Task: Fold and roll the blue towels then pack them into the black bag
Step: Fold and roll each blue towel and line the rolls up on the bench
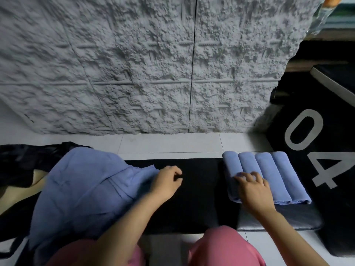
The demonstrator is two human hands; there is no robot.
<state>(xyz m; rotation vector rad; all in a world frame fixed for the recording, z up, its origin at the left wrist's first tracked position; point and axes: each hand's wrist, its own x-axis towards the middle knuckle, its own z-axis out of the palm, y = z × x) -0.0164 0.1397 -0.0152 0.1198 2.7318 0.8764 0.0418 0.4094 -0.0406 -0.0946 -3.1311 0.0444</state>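
A heap of loose blue towels (82, 189) lies at the left on a black mat (199, 191). My left hand (167, 181) hovers at the heap's right edge with fingers loosely curled, holding nothing that I can see. Several rolled blue towels (272, 173) lie side by side at the right, partly on a grey cushion (284, 219). My right hand (253, 187) rests with spread fingers on the near left rolls. The black bag (25, 162) lies crumpled at the far left behind the heap.
A rough grey textured wall (153, 64) rises straight ahead beyond a strip of white tiled floor (169, 144). A black rug with a white "04" (315, 146) lies at the right. My pink-clad knees (221, 246) are at the bottom edge.
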